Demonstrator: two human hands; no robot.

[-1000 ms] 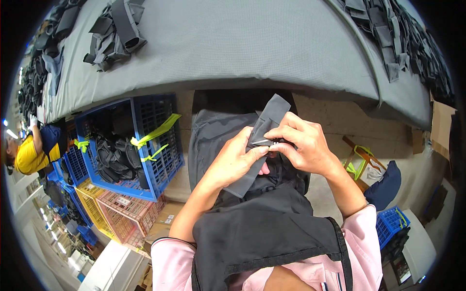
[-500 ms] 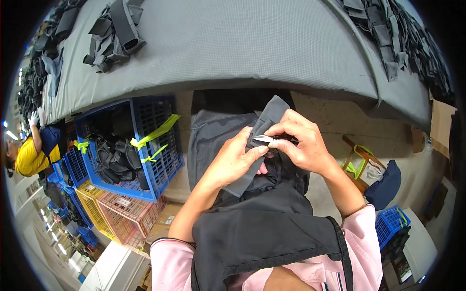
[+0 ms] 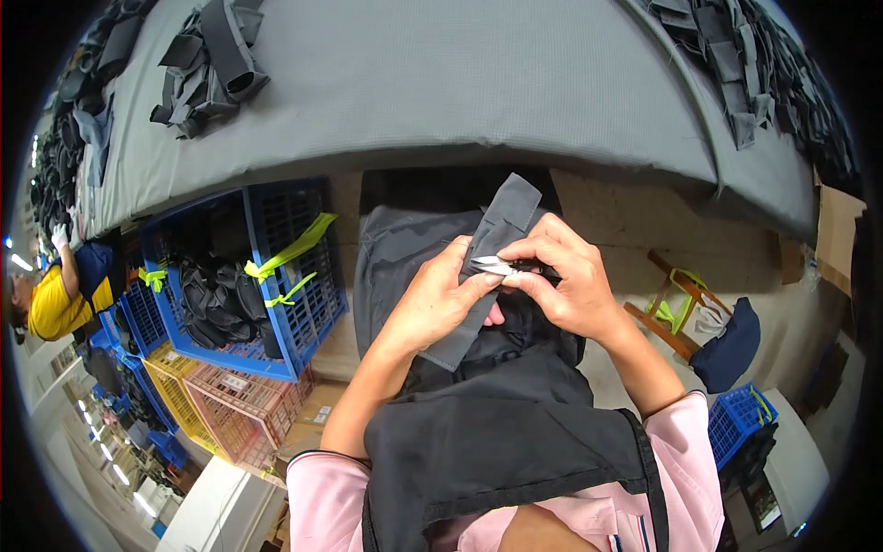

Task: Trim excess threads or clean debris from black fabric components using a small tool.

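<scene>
One flat gry fabric strip (image 3: 501, 219), ptd metal snips (image 3: 492, 265)

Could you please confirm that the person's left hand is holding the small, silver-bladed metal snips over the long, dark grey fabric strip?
Not quite: the head view shows the right hand, not the left hand, holding the small, silver-bladed metal snips over the long, dark grey fabric strip.

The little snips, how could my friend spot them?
Find the big grey table, then the bare right hand below its edge. That hand holds the little snips over a grey cloth strip; their shiny, pointed metal stands out from dull cloth.
</scene>
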